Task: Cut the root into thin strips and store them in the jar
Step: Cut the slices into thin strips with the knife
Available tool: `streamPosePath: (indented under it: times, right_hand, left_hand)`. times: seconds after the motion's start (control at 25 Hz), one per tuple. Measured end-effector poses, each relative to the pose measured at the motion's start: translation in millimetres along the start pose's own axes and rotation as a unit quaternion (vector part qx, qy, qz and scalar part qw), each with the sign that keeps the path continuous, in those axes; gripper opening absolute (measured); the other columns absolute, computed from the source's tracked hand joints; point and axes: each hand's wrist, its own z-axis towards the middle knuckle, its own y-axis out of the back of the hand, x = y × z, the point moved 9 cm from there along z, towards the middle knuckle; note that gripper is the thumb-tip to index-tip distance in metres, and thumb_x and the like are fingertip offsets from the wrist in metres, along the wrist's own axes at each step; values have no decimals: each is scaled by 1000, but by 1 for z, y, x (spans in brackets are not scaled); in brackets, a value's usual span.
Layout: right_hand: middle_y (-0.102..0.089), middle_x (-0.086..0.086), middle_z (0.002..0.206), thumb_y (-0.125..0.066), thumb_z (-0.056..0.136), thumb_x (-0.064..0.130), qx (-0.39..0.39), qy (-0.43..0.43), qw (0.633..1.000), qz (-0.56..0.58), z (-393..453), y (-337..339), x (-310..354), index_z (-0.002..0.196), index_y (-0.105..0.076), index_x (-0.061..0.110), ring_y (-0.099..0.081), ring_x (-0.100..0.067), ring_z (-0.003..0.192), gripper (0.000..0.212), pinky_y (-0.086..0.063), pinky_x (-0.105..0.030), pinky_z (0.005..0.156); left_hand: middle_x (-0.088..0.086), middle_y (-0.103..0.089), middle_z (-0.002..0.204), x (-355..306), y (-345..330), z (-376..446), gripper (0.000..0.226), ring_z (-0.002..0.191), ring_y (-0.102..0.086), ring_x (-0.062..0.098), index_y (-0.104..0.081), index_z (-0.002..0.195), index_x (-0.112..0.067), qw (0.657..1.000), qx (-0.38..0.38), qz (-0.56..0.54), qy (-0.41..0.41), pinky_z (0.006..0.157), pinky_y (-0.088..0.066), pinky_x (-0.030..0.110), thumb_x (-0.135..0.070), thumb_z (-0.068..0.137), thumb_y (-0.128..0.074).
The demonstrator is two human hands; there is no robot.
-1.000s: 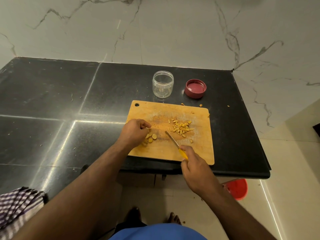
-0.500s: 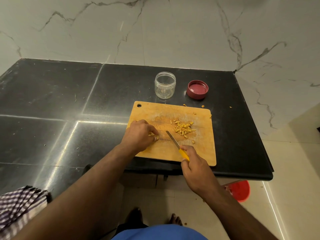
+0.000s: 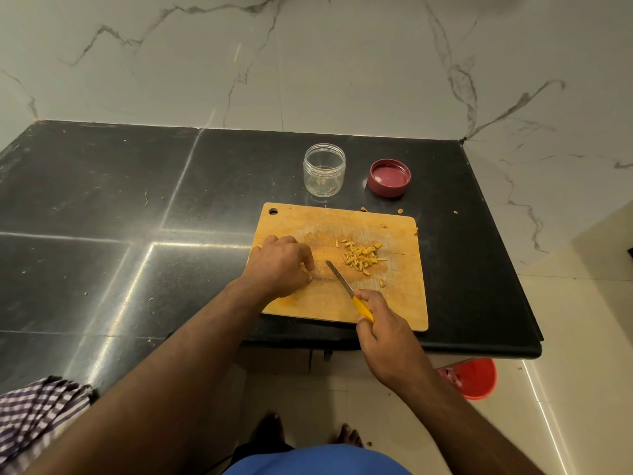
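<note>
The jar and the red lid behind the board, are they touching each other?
Apart. The head view shows the jar and the red lid standing side by side on the counter, with a clear strip of dark surface between them.

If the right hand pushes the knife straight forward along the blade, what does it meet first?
The right hand points the knife up-left; its tip would probably slide over bare cutting board just right of the left hand, missing the cut strips. Depth is unclear.
</note>
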Motion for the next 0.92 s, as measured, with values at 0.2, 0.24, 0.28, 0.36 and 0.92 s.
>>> streamPosePath:
  times: [0.2, 0.24, 0.28, 0.36, 0.92]
  right_hand:
    - [-58, 6, 84, -41, 102, 20, -6, -8, 1000, 4, 4, 3, -2, 138, -38, 34, -53, -12, 60, 38, -37, -23, 47]
    - [-58, 5, 83, -41, 102, 20, -8, -9, 1000, 5, 4, 4, -1, 138, -37, 34, -53, -12, 59, 39, -37, -23, 46]
    - [-58, 5, 82, -41, 102, 20, -10, -9, 1000, 7, 5, 5, -1, 138, -37, 35, -52, -11, 58, 39, -36, -23, 46]
    - [-58, 5, 81, -41, 102, 19, -12, -8, 1000, 6, 6, 6, 0, 138, -37, 34, -52, -11, 57, 39, -36, -23, 46]
    - [-55, 8, 79, -40, 101, 18, -17, -4, 1000, -11, 15, 4, 6, 141, -36, 32, -49, -8, 58, 42, -29, -18, 46]
  left_hand:
    - [-9, -64, 98, 6, 1, 13, 10, 98, -58, 16, -64, 93, -32, 985, -10, -165, 53, 81, -57, 36, -23, 93, -66]
    - [-9, -63, 98, 6, 2, 15, 9, 94, -60, 15, -65, 98, -31, 979, -22, -189, 70, 80, -59, 36, -23, 94, -66]
    - [-10, -63, 99, 5, 1, 18, 9, 93, -62, 15, -66, 101, -31, 976, -33, -201, 81, 80, -59, 37, -24, 95, -65]
    - [-9, -65, 102, 1, -1, 22, 12, 94, -62, 16, -69, 106, -30, 976, -43, -194, 89, 83, -59, 41, -26, 96, -64]
    - [-8, -70, 105, 1, -9, 24, 17, 108, -56, 18, -73, 107, -28, 989, -60, -109, 83, 92, -50, 45, -33, 92, -68]
